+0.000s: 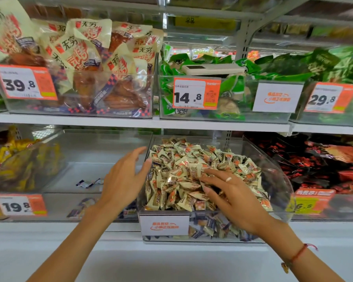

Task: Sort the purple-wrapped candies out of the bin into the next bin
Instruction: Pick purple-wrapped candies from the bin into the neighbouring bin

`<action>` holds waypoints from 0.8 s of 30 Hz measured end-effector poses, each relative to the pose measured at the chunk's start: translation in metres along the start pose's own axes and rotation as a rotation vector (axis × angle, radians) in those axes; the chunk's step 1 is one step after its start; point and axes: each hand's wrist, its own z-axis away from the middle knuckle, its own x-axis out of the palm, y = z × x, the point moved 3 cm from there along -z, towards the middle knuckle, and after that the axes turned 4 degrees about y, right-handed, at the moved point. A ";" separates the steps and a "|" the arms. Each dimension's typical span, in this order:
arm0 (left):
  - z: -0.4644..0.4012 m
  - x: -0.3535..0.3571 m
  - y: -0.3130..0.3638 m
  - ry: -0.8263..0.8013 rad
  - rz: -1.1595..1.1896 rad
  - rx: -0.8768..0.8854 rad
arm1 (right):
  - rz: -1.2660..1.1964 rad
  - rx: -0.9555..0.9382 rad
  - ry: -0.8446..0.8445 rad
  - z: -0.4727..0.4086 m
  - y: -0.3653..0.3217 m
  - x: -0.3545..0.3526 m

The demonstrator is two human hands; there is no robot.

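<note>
Both forearms reach up from the bottom edge toward the lower shelf (118, 226). On the right wrist sits a red cord bracelet (299, 253). The right hand (230, 192) lies flat on the heap of cream candies (194, 167) in the middle bin (273, 159), fingers spread and nearly straight, their tips pressed among the wrappers; it has hold of nothing that shows, and a pale ring (228, 179) is on one finger. The left hand (124, 178) hovers at that bin's left wall, fingers straight and apart, empty, its thumb touching the clear rim. Just left stands the next bin (86, 147), where a few purple candies (89, 183) lie on the floor well apart from the hand. More dark purple wrappers show low in the middle bin behind its front label (165, 225). Above, the upper shelf (73, 119) carries bins of snack packs with orange price tags (196, 93).
</note>
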 end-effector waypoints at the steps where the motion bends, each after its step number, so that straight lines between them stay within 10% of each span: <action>1: 0.004 0.007 -0.003 -0.065 0.050 -0.041 | -0.005 0.001 -0.003 0.001 0.002 0.001; 7: 0.018 0.009 -0.026 -0.247 0.485 -0.135 | -0.165 -0.026 0.039 -0.044 -0.029 -0.003; 16: 0.021 0.008 -0.032 -0.186 0.599 -0.123 | 0.177 -0.005 -0.480 -0.146 -0.072 0.072; 24: 0.022 0.008 -0.035 -0.147 0.486 -0.092 | 0.078 -0.002 -0.116 -0.139 -0.059 0.057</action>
